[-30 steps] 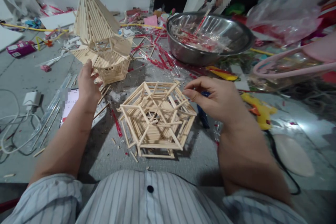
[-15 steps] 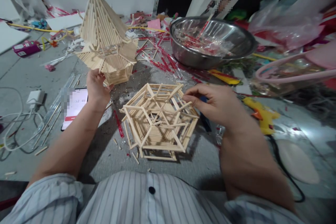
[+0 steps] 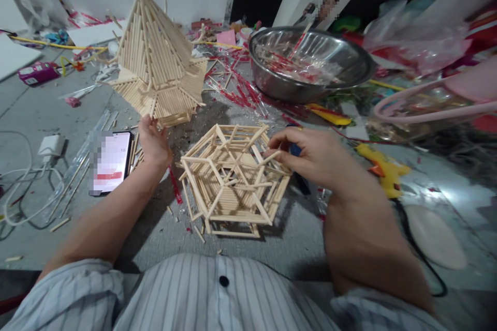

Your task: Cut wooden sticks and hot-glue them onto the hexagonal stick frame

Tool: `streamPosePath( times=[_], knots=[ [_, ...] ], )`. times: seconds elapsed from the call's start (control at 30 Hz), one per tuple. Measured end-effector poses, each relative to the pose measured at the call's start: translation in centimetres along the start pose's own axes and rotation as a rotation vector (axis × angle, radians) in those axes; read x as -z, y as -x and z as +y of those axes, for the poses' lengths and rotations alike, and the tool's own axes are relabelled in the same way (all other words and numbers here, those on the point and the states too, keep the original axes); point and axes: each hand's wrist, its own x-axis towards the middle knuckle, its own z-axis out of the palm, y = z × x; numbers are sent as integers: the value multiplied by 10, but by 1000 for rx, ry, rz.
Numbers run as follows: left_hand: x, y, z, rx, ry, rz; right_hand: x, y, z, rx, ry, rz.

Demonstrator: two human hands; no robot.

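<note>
A pagoda model built of thin wooden sticks (image 3: pixel 157 57) stands at the back left, with a pointed roof above wide flared eaves. My left hand (image 3: pixel 155 144) grips its near lower edge, and some fingers are hidden under the eaves. In front of me on the table sits a hexagonal wooden-stick frame (image 3: pixel 229 182), open on top with spoke-like sticks and a slatted floor inside. My right hand (image 3: pixel 310 158) is closed in a pinch at the frame's right upper corner, with thumb and forefinger against the sticks there.
A steel basin (image 3: pixel 310 88) holding wrappers and sticks stands behind the frame. A yellow glue gun (image 3: pixel 388 170) lies at the right with its black cord. By my left forearm lies a phone (image 3: pixel 112 163), near a white charger (image 3: pixel 52 146). Red plastic wrappers (image 3: pixel 243 88) litter the back.
The pagoda has tilted so its eaves face me more, and my left hand has shifted slightly right and down with it. My right hand stays at the frame's corner.
</note>
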Motion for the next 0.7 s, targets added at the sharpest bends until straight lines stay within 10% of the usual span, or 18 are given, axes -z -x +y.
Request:
streamPosePath(
  times=[0.7],
  knots=[
    [16, -23, -13, -31, -143, -52, 2, 1, -2, 56, 16, -7]
  ],
)
